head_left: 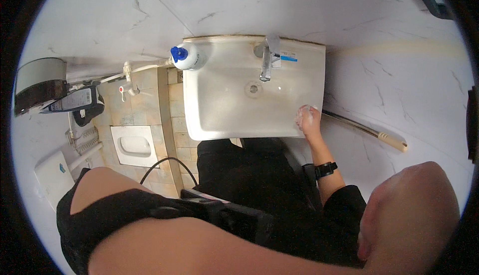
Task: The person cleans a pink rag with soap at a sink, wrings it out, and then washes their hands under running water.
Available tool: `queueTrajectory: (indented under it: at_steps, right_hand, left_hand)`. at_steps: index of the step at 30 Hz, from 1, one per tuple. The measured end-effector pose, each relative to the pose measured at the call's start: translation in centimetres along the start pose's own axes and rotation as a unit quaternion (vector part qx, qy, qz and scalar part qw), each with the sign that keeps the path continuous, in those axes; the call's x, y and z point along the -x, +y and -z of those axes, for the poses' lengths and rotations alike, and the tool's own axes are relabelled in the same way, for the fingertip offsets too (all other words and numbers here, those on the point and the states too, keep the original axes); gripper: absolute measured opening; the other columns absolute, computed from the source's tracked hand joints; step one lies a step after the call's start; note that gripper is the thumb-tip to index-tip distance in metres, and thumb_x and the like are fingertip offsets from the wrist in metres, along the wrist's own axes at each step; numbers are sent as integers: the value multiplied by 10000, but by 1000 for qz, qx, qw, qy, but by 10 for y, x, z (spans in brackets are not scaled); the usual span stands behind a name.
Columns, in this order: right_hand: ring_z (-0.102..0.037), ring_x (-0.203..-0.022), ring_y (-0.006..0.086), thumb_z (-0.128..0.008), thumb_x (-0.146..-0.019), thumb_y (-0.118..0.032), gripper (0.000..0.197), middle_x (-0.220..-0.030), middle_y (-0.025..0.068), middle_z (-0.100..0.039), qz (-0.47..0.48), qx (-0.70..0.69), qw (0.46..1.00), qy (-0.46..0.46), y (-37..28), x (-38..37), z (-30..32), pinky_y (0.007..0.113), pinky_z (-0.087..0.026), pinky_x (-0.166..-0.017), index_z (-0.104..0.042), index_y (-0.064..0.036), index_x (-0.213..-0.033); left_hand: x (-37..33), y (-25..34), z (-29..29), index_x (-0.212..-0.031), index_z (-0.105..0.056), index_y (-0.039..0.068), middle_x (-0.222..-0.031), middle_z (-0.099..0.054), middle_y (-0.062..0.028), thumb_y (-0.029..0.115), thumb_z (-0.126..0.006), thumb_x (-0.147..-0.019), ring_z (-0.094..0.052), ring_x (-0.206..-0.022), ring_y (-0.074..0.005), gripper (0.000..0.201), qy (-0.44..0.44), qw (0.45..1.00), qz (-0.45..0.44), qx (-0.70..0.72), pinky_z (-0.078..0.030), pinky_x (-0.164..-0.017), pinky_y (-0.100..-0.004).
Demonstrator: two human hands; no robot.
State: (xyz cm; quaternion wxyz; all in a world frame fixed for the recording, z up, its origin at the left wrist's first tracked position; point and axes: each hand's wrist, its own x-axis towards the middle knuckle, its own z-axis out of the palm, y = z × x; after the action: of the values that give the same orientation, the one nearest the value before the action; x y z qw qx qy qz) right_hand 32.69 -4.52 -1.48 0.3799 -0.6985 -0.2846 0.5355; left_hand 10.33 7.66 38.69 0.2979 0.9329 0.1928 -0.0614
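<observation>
The head view shows the person's right hand, with a black wristband above it, over the right front edge of a white, rectangular ceramic washbasin. Its fingers are bent inward, and a whitish, lather-like coating covers them; whether they pinch anything underneath cannot be told. The other limb crosses the bottom of the view very close to the lens and ends at the right in a large, blurred shape, probably the left hand, well apart from the right one; whether its fingers are spread or closed cannot be told. The basin stands against a white, grey-veined wall, in front of the person's black clothing. A shiny chrome faucet rises at its back edge, above a round metal drain, with a small blue-and-white label just beside the faucet. A white bottle with a blue pump top stands at the basin's back left corner. To the right, a slim metal pole with a cream grip slants beside the wall. At the left, a white squat toilet is set in beige tiles.
</observation>
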Motion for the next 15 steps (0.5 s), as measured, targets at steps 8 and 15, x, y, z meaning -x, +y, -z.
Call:
queueTrajectory:
  at_steps: [8, 15]
  right_hand:
    - [-493, -568, 84, -504, -900, -122, 174, -663, 8, -521, 82, 33, 996, -10, 8, -6, -2, 233, -355, -484, -563, -36, -760]
    - [-443, -490, 80, -533, -878, -164, 243, -571, -4, -485, 28, -5, 999, 16, -10, 1, -14, 251, -359, -451, -560, -31, -675]
  left_hand:
    - [-3, 0, -2, -813, -627, 8, -733, -627, -208, 184, -547, -839, -621, -691, -382, 195, -2, 1000, 11, 13, -502, -651, -460]
    - [-5, -15, -12, -795, -603, -11, -701, -614, -217, 190, -543, -835, -606, -668, -410, 213, -5, 996, 64, 58, -495, -641, -481]
